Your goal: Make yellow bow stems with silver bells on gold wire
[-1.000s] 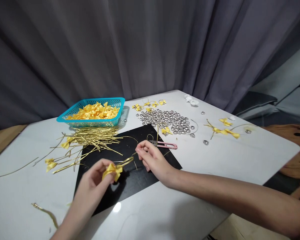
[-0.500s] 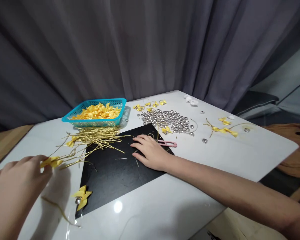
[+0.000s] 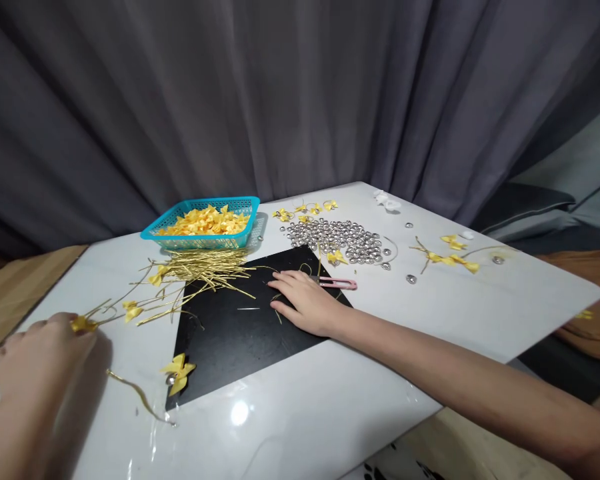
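My left hand (image 3: 40, 360) is at the table's left side, its fingers curled and closed on a yellow ribbon bow (image 3: 83, 324); the fingertips are partly hidden. A second yellow bow (image 3: 131, 311) lies just right of it, among loose gold wires (image 3: 210, 270). My right hand (image 3: 303, 301) rests flat on the black mat (image 3: 230, 350), fingers stretched and slightly apart. Beside its wrist is a pink-handled tool (image 3: 343, 284), its front end covered by the hand. A yellow ribbon flower (image 3: 179, 373) with a silver bead sits at the mat's near left corner.
A blue basket (image 3: 253, 217) of yellow ribbon pieces stands at the back left. Silver beads (image 3: 340, 240) are heaped behind the mat, with small yellow bows (image 3: 315, 208) beyond. A yellow-bow spray (image 3: 453, 260) lies at the right. A bent gold wire (image 3: 140, 393) lies in front.
My left hand has moved left and lower with one bow, which has come apart from the bow beside it. My right hand stays on the mat. The whole view has shifted slightly.
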The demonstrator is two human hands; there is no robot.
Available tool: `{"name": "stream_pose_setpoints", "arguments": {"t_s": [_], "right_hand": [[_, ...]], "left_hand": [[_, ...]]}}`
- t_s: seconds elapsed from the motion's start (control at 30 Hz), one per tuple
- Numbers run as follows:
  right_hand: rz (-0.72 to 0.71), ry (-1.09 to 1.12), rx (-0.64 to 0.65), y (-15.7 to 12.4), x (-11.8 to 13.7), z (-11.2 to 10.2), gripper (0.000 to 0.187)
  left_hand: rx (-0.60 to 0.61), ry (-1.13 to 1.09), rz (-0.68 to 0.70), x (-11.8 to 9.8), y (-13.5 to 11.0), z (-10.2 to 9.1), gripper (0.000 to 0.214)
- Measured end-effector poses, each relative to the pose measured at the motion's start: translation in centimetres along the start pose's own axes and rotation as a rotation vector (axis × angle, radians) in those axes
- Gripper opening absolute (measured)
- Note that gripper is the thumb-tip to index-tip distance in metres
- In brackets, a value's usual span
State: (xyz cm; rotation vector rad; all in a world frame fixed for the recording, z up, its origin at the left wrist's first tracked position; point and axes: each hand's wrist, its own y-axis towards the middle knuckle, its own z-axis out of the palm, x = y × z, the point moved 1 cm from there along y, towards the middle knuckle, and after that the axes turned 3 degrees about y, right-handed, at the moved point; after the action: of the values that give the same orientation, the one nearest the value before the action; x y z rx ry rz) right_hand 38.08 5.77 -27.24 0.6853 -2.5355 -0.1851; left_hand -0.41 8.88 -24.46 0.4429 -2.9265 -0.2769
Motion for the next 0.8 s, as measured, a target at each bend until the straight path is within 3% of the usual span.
{"name": "stream_pose_setpoints", "arguments": {"t_s": [0.07, 0.13, 0.23, 0.37, 0.53, 0.8], "right_hand": [[0.001, 0.002, 0.003, -0.1, 0.1, 0.0, 0.042], [-0.001, 0.007, 0.008, -0.2, 0.1, 0.0, 0.041], [-0.004, 0.015, 0.010, -0.3, 0.2, 0.1, 0.042], [-0.008, 0.022, 0.007, -0.4, 0.1, 0.0, 0.042], [-0.008, 0.016, 0.010, -0.3, 0.2, -0.1, 0.043], [-0.043, -0.015, 0.018, -0.1, 0.3, -0.5, 0.040]], "left_hand": [[-0.073, 0.199, -0.032, -1.7, -0.7, -0.9, 0.049], [-0.080, 0.258, 0.015, -2.8, -1.0, -1.8, 0.049], [0.001, 0.236, 0.126, -3.3, -1.1, -3.1, 0.046], [0.009, 0.169, 0.100, -3.8, -1.4, -4.1, 0.048], [-0.140, 0.160, 0.100, -5.3, -2.4, -4.5, 0.049], [-0.087, 0.107, 0.216, -4.6, -2.3, -4.8, 0.039]]}}
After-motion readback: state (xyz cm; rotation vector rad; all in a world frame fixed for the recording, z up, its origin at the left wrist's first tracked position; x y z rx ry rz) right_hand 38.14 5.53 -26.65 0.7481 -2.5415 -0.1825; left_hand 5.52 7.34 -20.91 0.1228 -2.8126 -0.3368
